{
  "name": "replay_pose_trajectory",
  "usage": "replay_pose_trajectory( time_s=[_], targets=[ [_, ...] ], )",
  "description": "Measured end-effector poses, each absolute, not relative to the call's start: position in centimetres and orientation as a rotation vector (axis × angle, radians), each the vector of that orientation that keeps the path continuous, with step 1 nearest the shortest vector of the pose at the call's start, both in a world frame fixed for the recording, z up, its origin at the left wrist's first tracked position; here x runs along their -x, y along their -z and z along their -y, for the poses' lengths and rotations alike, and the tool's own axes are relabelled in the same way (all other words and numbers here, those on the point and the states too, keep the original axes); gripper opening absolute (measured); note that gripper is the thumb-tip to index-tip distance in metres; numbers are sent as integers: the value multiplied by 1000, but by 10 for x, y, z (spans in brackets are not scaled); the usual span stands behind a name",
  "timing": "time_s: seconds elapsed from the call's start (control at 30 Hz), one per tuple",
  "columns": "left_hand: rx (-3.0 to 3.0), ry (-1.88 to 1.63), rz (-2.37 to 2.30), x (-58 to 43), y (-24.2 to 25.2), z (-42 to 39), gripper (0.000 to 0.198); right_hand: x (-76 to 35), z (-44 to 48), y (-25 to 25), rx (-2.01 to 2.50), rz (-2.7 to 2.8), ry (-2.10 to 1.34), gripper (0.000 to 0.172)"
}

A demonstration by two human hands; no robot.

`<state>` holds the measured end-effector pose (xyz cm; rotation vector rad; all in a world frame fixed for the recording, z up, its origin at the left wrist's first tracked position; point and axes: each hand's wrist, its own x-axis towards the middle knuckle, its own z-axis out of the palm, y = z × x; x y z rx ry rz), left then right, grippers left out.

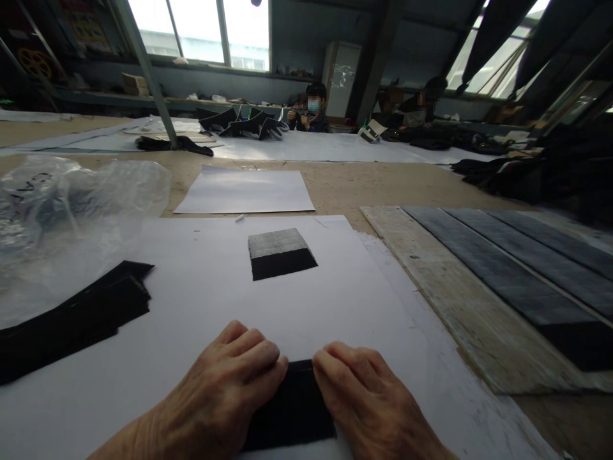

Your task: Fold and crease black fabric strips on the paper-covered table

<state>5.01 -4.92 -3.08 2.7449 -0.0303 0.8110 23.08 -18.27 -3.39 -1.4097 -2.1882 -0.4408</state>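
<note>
A black piece of fabric point(292, 409) lies on the white paper point(191, 281) close in front of me. My left hand point(230, 377) pinches its far edge near the left corner, thumb and fingers pressed together. At the right end of the same edge, my right hand point(364, 390) is closed on the fabric too. The fingertips are partly hidden behind the knuckles. Farther off on the paper lies a second piece, half grey and half black point(282, 253), untouched.
Black fabric strips point(81, 313) are stacked at left beside a clear plastic bag point(71, 223). On the right a worn board point(431, 281) carries long dark grey strips point(517, 268). A white sheet point(249, 190) lies beyond. A masked person point(311, 112) sits across the far table.
</note>
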Motion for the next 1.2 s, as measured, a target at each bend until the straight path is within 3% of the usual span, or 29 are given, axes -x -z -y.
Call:
replay_pose_trajectory(
  time_s=[0.23, 0.4, 0.5, 0.6, 0.7, 1.2],
  targets=[
    [-2789, -828, 77, -56, 38, 50, 24, -228, 178, 38, 1326, 2204, 572, 37],
    [-2778, -900, 98, -60, 37, 51, 37, -219, 167, 29, 1366, 2176, 417, 31],
    [-2769, -878, 95, -60, 34, 51, 43, -210, 162, 32, 1354, 2172, 687, 24],
    [-2749, -825, 94, -56, 32, 48, 35, -205, 162, 39, 1336, 2203, 874, 23],
    [-2668, -743, 58, -46, 31, 43, 26, -206, 163, 40, 1346, 2243, 819, 23],
    [-2707, -606, 51, -30, 33, 38, 31, -205, 160, 25, 1388, 2411, 845, 30]
  ],
)
